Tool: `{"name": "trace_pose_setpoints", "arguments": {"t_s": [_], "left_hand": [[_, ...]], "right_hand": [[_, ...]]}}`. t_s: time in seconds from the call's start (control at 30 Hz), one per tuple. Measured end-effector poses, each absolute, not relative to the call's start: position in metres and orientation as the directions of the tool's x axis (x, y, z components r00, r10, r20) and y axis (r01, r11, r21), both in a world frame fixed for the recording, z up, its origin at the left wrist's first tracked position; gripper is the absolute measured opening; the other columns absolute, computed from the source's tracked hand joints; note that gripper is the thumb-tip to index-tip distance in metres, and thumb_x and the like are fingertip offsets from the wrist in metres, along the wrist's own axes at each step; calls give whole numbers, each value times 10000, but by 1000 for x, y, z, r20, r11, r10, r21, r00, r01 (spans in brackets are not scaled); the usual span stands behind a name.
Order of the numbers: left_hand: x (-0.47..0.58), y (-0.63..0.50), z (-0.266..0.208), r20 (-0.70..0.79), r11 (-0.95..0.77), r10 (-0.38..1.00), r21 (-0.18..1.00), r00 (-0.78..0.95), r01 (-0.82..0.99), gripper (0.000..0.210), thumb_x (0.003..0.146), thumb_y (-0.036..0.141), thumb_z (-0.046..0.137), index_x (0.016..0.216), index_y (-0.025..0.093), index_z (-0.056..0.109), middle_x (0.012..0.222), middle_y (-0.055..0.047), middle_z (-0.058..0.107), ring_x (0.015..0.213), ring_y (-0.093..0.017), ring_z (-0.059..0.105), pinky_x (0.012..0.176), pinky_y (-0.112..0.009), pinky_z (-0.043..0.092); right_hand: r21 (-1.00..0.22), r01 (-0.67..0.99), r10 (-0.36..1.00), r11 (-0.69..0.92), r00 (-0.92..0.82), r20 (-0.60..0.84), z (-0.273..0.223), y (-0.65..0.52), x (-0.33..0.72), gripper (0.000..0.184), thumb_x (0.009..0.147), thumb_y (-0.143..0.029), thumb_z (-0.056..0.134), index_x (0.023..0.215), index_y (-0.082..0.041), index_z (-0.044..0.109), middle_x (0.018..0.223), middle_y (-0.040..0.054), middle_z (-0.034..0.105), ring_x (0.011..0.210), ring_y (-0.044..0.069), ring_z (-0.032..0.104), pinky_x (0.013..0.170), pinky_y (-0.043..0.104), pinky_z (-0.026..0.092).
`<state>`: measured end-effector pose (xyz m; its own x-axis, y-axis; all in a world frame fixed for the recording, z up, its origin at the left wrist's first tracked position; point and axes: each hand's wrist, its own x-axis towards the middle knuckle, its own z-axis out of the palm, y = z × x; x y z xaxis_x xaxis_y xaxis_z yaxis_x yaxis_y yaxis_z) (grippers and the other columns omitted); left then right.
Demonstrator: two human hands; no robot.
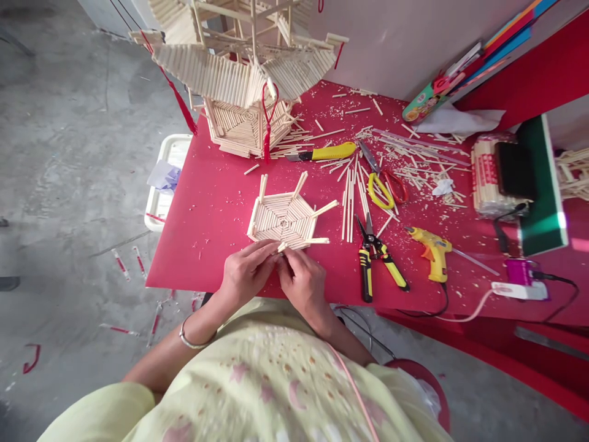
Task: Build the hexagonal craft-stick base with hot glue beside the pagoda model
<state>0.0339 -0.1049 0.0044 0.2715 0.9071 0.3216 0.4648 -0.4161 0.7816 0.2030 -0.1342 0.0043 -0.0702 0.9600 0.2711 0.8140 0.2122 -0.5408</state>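
Note:
A hexagonal base of thin wooden sticks (276,213), laid in a web-like pattern, lies on the red table with short stick posts at its corners. At its near edge my left hand (247,270) is closed in a pinch on a short wooden stick post (282,247). My right hand (304,281) pinches the same post from the other side, fingertips close to the left ones. The fingers hide the post's lower end, so I cannot tell whether it touches the base.
Behind stands a stick pavilion (207,73) with red tassels. To the right lie a yellow utility knife (334,151), scissors (380,190), cutting pliers (375,255), a yellow glue gun (432,250), loose sticks (350,205) and a white power strip (519,290).

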Motion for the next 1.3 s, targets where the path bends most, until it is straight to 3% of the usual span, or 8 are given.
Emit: {"name": "trace_pose_setpoints", "arguments": {"t_s": [0.47, 1.03, 1.17, 1.3], "left_hand": [[33, -104, 6, 293, -424, 897, 781, 330, 459, 271, 988, 240, 635, 1237, 252, 740, 1252, -75, 765, 1092, -206, 760, 936, -292, 624], [34, -102, 6, 319, -455, 882, 769, 348, 449, 259, 979, 218, 646, 1218, 238, 747, 1239, -75, 769, 1091, -199, 759, 937, -272, 615], [33, -106, 11, 398, -479, 875, 793, 276, 375, 207, 963, 170, 658, 1141, 201, 757, 1121, -85, 791, 995, -188, 768, 878, -279, 622], [30, -112, 16, 459, -448, 886, 809, 67, 379, 51, 900, 131, 723, 887, 179, 714, 816, -27, 717, 729, -125, 671, 648, -231, 539]], "right_hand": [[-591, 780, 959, 207, -42, 281, 5, -134, 204, 320, 973, -184, 566, 1269, -191, 688, 1024, 81, 786, 885, 235, 751, 788, 328, 586], [-596, 775, 952, 210, -24, 305, 1, -134, 205, 300, 986, -202, 568, 1259, -187, 691, 1034, 92, 788, 900, 235, 753, 801, 328, 590], [-624, 754, 950, 206, -1, 312, 1, -134, 204, 262, 1009, -230, 574, 1241, -187, 688, 1021, 89, 783, 909, 226, 751, 817, 324, 590], [-649, 734, 945, 200, 29, 324, 4, -134, 204, 246, 1030, -261, 568, 1233, -182, 681, 995, 88, 777, 910, 208, 748, 825, 310, 593]]}}
